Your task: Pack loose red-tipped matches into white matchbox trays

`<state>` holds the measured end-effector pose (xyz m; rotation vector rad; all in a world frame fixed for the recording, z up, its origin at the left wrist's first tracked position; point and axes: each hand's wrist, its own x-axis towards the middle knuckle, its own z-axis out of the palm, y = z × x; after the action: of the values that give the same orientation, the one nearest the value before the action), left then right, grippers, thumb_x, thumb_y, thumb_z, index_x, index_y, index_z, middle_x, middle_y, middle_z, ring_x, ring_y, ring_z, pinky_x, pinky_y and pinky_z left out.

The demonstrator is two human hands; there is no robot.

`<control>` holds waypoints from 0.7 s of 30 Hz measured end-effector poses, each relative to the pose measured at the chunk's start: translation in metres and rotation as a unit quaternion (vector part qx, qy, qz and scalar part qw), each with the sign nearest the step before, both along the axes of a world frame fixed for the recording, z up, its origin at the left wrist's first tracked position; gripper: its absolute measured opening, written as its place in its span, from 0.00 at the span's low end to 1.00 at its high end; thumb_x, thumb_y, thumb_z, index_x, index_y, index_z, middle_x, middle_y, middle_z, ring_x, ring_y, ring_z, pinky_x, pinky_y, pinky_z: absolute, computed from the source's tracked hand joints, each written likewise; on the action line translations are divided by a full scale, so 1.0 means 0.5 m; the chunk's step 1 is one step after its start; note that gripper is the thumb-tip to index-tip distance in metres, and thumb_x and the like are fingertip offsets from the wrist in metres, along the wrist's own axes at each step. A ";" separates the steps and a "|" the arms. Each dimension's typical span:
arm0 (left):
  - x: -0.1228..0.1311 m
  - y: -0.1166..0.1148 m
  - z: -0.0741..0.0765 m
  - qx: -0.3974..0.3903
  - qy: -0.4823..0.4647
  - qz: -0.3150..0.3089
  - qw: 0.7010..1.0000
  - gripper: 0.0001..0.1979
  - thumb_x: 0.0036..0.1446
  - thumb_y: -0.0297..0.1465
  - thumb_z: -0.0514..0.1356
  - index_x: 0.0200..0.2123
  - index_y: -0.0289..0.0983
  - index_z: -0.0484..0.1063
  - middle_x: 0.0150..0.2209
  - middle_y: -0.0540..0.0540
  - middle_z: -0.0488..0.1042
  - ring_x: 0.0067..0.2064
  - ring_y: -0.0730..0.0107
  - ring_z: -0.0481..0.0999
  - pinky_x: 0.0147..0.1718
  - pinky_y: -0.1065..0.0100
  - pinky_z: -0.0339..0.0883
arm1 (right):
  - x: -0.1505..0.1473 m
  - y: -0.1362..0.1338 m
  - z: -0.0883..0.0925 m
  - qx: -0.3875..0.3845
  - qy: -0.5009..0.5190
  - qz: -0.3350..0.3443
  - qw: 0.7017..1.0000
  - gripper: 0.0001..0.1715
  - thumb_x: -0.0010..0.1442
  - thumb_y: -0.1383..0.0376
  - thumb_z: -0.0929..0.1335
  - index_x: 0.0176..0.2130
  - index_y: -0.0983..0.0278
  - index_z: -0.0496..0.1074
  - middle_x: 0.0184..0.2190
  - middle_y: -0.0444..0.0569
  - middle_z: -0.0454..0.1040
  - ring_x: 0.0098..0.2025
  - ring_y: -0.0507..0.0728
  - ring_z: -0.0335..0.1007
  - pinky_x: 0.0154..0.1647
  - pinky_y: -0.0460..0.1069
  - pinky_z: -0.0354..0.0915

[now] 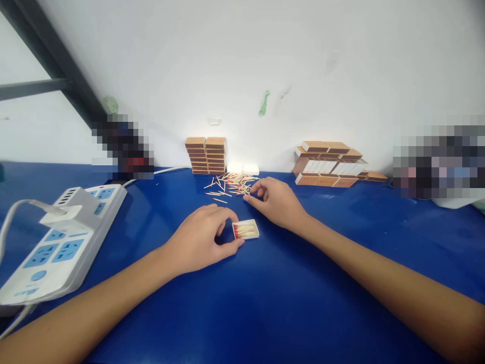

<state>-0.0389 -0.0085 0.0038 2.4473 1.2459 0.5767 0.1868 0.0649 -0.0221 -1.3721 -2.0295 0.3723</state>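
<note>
A small white matchbox tray lies on the blue table, partly filled with red-headed matches. My left hand holds it at its left end between thumb and forefinger. Behind the tray a loose heap of matches is spread on the table, with a few strays on its left. My right hand is at the heap's right edge, fingers curled, thumb and forefinger tips slightly apart beside the matches. No match shows clearly in its grasp.
Two stacks of closed matchboxes stand by the wall, left of a bright white object. More matchboxes are piled at the right. A white power strip with a plugged-in adapter and cable lies at left. Blurred items sit on both sides.
</note>
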 end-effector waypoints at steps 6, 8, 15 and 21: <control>-0.001 0.003 0.000 0.010 0.005 -0.006 1.000 0.10 0.60 0.38 0.67 0.42 0.40 0.74 0.27 0.54 0.66 0.32 0.67 0.68 0.35 0.64 0.60 | -0.005 0.001 -0.010 0.016 -0.039 0.001 0.999 0.07 0.64 0.62 0.72 0.41 0.63 0.74 0.36 0.47 0.72 0.32 0.53 0.66 0.35 0.49 0.59; -0.001 0.004 -0.001 0.007 0.008 -0.004 1.000 0.10 0.60 0.38 0.67 0.42 0.40 0.74 0.27 0.54 0.66 0.32 0.67 0.68 0.35 0.64 0.60 | -0.006 0.001 -0.008 0.011 -0.049 0.008 0.999 0.05 0.66 0.63 0.71 0.37 0.63 0.75 0.35 0.46 0.72 0.32 0.53 0.65 0.35 0.49 0.58; -0.005 0.006 -0.004 0.011 0.014 0.001 1.000 0.11 0.60 0.39 0.66 0.42 0.40 0.74 0.27 0.54 0.65 0.32 0.68 0.67 0.35 0.64 0.60 | 0.007 0.001 -0.007 -0.001 -0.076 0.020 0.997 0.06 0.69 0.65 0.68 0.38 0.63 0.73 0.37 0.47 0.71 0.34 0.54 0.65 0.35 0.49 0.58; -0.008 0.011 0.001 0.020 0.019 0.018 0.999 0.10 0.62 0.39 0.65 0.42 0.40 0.74 0.27 0.54 0.66 0.31 0.67 0.68 0.34 0.64 0.60 | 0.071 -0.020 -0.001 0.012 -0.086 0.045 0.995 0.07 0.71 0.64 0.65 0.41 0.63 0.71 0.39 0.49 0.71 0.35 0.55 0.67 0.37 0.50 0.61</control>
<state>-0.0431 -0.0028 0.0045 2.4844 1.3083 0.5734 0.2223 0.0551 -0.0225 -1.3412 -2.2347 0.2761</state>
